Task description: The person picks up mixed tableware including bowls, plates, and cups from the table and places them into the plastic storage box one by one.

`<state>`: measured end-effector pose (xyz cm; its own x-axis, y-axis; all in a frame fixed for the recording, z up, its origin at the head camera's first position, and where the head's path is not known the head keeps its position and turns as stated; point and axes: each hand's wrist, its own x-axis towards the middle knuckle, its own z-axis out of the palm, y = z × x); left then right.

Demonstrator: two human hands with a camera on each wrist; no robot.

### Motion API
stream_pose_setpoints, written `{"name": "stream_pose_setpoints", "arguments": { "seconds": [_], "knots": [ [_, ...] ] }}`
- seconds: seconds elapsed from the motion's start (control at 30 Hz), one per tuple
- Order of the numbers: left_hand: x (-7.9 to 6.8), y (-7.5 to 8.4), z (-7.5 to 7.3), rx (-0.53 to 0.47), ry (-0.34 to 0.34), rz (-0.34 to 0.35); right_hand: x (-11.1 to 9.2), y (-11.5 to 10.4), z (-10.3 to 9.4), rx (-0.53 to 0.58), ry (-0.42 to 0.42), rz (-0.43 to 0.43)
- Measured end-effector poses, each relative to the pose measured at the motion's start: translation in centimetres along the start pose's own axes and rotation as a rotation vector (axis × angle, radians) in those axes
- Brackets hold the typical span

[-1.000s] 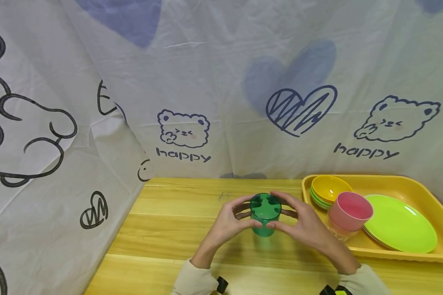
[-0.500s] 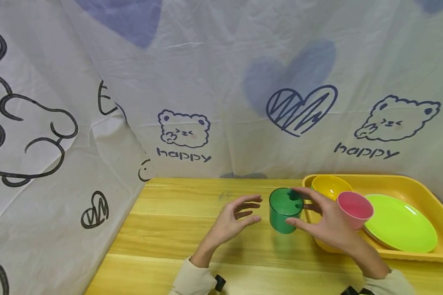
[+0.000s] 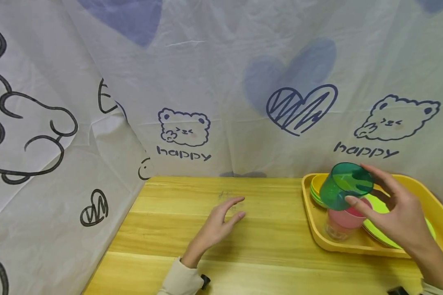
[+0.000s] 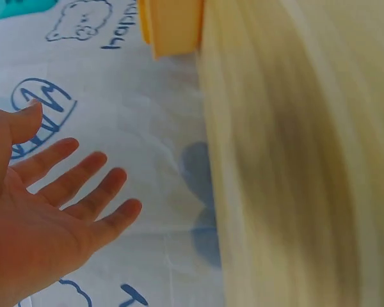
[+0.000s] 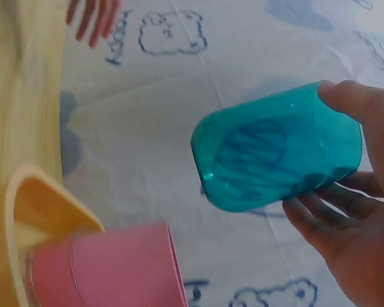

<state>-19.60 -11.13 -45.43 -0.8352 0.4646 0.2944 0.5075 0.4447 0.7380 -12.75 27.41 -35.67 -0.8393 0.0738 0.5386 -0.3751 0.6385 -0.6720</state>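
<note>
A clear green cup (image 3: 336, 190) is held up, tilted, by my right hand (image 3: 400, 213), thumb on the near side and fingers on the far side near its rim. In the right wrist view the green cup (image 5: 269, 150) is apart from the pink cup (image 5: 125, 265) below it. That pink cup (image 3: 345, 221) stands in the yellow tray (image 3: 319, 241), partly hidden by the green one in the head view. My left hand (image 3: 212, 225) hovers over the wooden table with nothing in it; its fingers are spread in the left wrist view (image 4: 57, 211).
Inside the tray, green plates (image 3: 382, 233) lie at the right, partly behind my right hand. Stacked yellow and green bowls (image 3: 316, 190) sit at its back left corner. A patterned white cloth (image 3: 236, 82) hangs behind the wooden table (image 3: 162, 229).
The green cup, first between both hands over the table, has moved right and up in my right hand to above the tray. My left hand has let go and drawn back slightly left.
</note>
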Motion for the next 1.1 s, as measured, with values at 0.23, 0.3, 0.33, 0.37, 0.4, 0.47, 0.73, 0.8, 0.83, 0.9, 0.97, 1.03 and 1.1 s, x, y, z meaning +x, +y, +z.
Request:
{"name": "stream_pose_setpoints", "arguments": {
  "seconds": [0.23,0.3,0.33,0.37,0.4,0.47,0.73,0.8,0.83,0.9,0.97,1.03,1.1],
  "knots": [
    [-2.2,-1.9,-0.6,0.153,-0.006,-0.077,-0.5,2.5,-1.2,-0.062,0.053,0.072],
    [-2.9,-2.4,-1.0,0.167,-0.006,-0.091,-0.7,3.1,-1.2,-0.075,0.056,0.095],
    [-3.2,-2.6,-1.2,0.168,-0.005,-0.099,-0.8,3.4,-1.2,-0.085,0.056,0.106],
    [-3.5,-2.8,-1.5,0.171,-0.005,-0.108,-0.9,3.7,-1.0,-0.096,0.053,0.12],
    [-3.8,-3.0,-1.7,0.17,-0.002,-0.111,-1.0,3.9,-0.9,-0.106,0.05,0.131],
    [-4.3,-3.4,-2.1,0.167,0.006,-0.126,-1.3,4.4,-0.7,-0.111,0.038,0.148],
    [-5.1,-4.4,-2.4,0.167,0.029,-0.158,-2.2,5.6,-0.4,-0.094,0.031,0.133],
    [-5.1,-4.5,-2.4,0.166,0.024,-0.157,-2.5,5.8,-0.2,-0.08,0.042,0.128],
    [-5.1,-4.6,-2.4,0.165,0.02,-0.159,-2.6,5.9,-0.1,-0.085,0.045,0.133],
    [-5.2,-4.8,-2.5,0.168,0.023,-0.166,-3.0,6.0,0.1,-0.099,0.047,0.148],
    [-5.3,-5.1,-2.6,0.172,0.029,-0.173,-3.2,6.2,0.3,-0.124,0.037,0.166],
    [-5.4,-5.3,-2.8,0.183,0.041,-0.173,-3.4,6.3,0.4,-0.148,0.03,0.167],
    [-5.5,-5.5,-3.0,0.189,0.048,-0.167,-3.4,6.5,0.6,-0.166,0.026,0.154]
  ]
}}
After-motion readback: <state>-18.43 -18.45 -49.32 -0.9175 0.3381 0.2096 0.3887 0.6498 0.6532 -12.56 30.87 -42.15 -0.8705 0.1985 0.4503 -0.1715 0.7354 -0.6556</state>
